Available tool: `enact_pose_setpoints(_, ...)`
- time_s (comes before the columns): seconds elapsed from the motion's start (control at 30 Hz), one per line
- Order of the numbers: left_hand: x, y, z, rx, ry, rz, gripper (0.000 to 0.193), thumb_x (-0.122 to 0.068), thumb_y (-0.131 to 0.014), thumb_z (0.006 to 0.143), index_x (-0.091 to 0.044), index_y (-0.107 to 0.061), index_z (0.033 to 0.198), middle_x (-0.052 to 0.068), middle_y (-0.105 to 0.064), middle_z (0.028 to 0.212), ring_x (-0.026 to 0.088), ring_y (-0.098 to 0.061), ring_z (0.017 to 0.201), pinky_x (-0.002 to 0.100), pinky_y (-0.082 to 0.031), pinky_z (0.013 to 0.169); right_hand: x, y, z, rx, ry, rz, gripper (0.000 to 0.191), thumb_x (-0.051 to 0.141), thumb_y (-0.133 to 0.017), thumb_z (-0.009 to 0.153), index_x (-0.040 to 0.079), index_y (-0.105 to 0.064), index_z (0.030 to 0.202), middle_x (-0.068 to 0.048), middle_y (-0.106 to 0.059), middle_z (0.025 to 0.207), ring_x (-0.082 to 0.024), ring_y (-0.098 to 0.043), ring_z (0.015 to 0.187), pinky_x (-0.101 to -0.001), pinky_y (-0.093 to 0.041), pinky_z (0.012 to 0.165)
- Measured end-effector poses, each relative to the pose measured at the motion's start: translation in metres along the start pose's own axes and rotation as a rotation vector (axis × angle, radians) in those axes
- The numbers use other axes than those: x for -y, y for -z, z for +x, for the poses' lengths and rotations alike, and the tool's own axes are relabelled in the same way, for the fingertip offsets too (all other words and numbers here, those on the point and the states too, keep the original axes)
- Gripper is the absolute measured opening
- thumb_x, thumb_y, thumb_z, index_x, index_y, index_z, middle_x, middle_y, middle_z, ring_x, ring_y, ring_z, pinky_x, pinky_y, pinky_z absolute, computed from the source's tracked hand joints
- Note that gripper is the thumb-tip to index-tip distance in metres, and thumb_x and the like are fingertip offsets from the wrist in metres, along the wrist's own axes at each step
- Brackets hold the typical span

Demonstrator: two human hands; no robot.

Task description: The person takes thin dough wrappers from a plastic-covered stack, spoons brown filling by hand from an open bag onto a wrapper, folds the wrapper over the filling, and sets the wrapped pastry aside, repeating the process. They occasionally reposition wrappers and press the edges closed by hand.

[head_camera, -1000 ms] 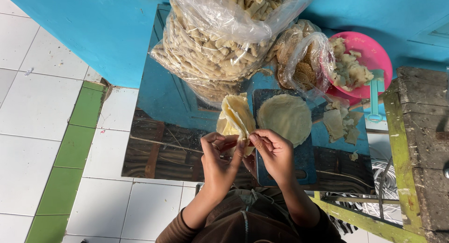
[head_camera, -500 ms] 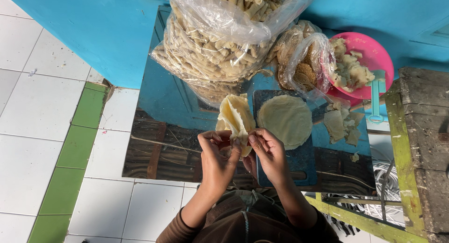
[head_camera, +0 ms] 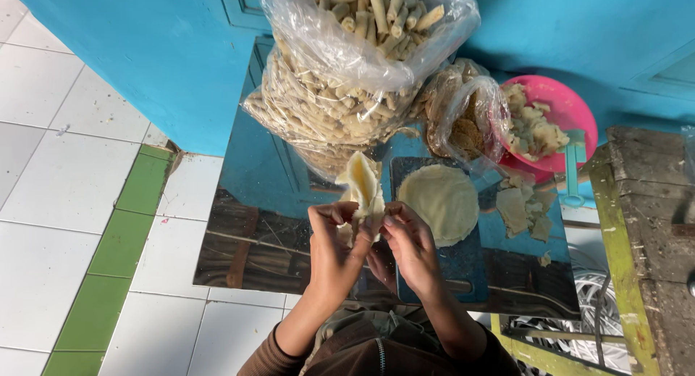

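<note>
The mirror-like surface (head_camera: 253, 238) carries everything, and it looks slick: a wrapper or roll set down carelessly near its near edge could slide off onto the tiled floor (head_camera: 51, 173).

On the far side one big clear bag (head_camera: 347, 79) bulges with finished rolls, far too many to count. It leans and its mouth is open at the top, so a nudge from an elbow could tip rolls out. Just right of it sits one smaller bag (head_camera: 463, 115), part full, resting against one pink bowl (head_camera: 572, 108) of pale scraps. The bowl sits at the surface's far right edge, and a push from the bag could shift it off.

One dark board (head_camera: 463, 264) lies near the middle, with one round stack of wrappers (head_camera: 439, 202) on it; I cannot count the sheets. A handful of torn pieces (head_camera: 523, 209), roughly four or five, lies right of the board.

The wrapper being worked (head_camera: 362, 184) is held up above the surface, just left of the stack. The left hand (head_camera: 334, 249) and right hand (head_camera: 411, 249) are both closed on its lower end, fingertips pinching it from either side, nearly touching each other. The sheet looks thin and floppy, its top drooping free. Pulling the two hands apart too hard could tear it, and a loose pinch could let any filling, which I cannot see, drop out.
</note>
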State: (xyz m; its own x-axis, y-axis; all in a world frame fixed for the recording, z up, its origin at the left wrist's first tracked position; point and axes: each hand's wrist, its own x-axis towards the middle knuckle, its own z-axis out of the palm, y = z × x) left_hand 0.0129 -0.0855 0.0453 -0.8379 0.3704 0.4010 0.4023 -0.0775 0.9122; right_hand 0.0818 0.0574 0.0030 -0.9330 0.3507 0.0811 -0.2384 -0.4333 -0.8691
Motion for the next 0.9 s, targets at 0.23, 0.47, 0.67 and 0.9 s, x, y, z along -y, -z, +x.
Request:
enact_pose_setpoints(0.23,0.011,0.004,-0.016,0.003,0.028,-0.111,0.036,-0.004,-0.068,0.099,-0.005,-0.034,0.108,0.017,-0.065,0.113,0.021,-0.064,0.100,0.033,-0.055,0.086,-0.003,-0.012,-0.004,-0.036,-0.002,-0.104,0.033,0.008,-0.056,0.102,-0.001,-0.054,0.133,-0.007,-0.065,0.120,-0.013,-0.061,0.113,-0.0309,-0.049,0.099)
enact_pose_setpoints(0.47,0.042,0.005,-0.025,-0.137,0.585,-1.061,0.036,-0.002,-0.059,0.093,-0.002,-0.044,0.125,0.017,-0.058,0.124,0.019,-0.069,0.107,0.034,-0.060,0.090,-0.018,-0.002,-0.015,-0.022,0.044,-0.135,0.018,0.006,-0.063,0.107,-0.003,-0.058,0.122,-0.013,-0.067,0.118,-0.016,-0.065,0.109,-0.0322,-0.053,0.097)
enact_pose_setpoints(0.67,0.045,0.003,-0.008,0.095,0.696,-0.940,0.031,-0.013,-0.062,0.105,0.006,-0.063,0.129,0.012,-0.071,0.112,0.016,-0.071,0.091,0.032,-0.058,0.078,-0.021,-0.006,-0.005,0.074,0.165,-0.407,0.030,0.004,-0.068,0.097,0.003,-0.050,0.121,-0.008,-0.060,0.113,-0.012,-0.062,0.108,-0.0296,-0.051,0.095)
enact_pose_setpoints(0.9,0.033,-0.005,-0.028,-0.176,0.644,-1.016,0.035,-0.027,-0.060,0.104,0.003,-0.069,0.120,0.009,-0.073,0.110,0.015,-0.070,0.092,0.031,-0.058,0.079,-0.019,0.004,-0.007,-0.064,-0.095,0.056,0.033,-0.005,-0.062,0.091,-0.001,-0.049,0.120,-0.011,-0.062,0.116,-0.017,-0.062,0.109,-0.0344,-0.052,0.095)
